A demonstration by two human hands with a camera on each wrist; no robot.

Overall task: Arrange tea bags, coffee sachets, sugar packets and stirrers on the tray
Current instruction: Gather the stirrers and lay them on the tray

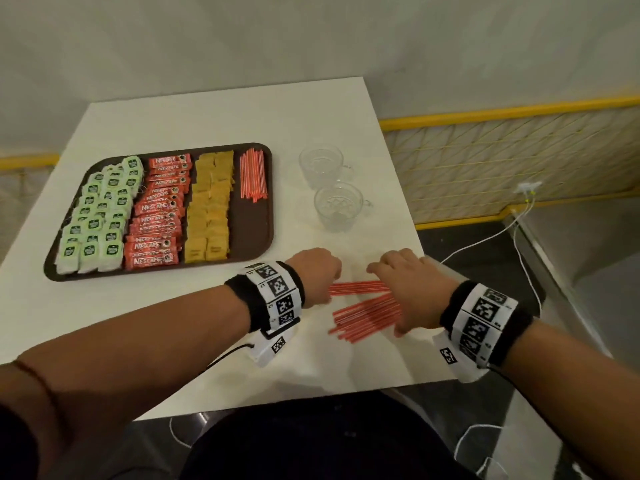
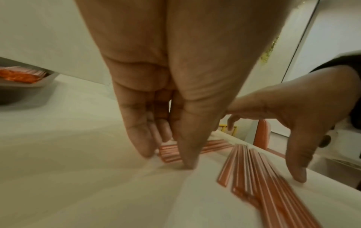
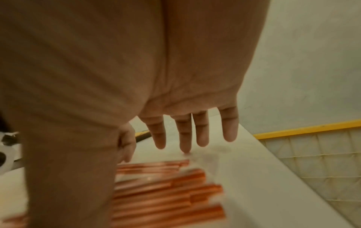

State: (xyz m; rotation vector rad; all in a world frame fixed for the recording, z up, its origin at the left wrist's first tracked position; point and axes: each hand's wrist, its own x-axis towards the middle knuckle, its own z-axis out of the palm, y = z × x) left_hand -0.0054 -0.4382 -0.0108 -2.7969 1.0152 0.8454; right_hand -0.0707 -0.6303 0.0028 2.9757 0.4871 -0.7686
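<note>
A brown tray (image 1: 250, 225) at the left holds rows of green tea bags (image 1: 97, 216), red coffee sachets (image 1: 157, 216), yellow sugar packets (image 1: 209, 209) and a bunch of red stirrers (image 1: 253, 176). Loose red stirrers lie on the white table near its front right corner in two bunches. My left hand (image 1: 317, 273) pinches the left end of the far bunch (image 1: 360, 287) between thumb and fingers (image 2: 142, 148). My right hand (image 1: 398, 292) hovers over the near bunch (image 1: 363, 315), fingers (image 3: 185, 138) spread straight, holding nothing.
Two clear glass cups (image 1: 322, 164) (image 1: 337, 206) stand to the right of the tray, beyond my hands. The table's right edge (image 1: 420, 244) runs close to my right hand. A yellow-railed barrier (image 1: 502, 157) and white cables (image 1: 485, 237) lie to the right.
</note>
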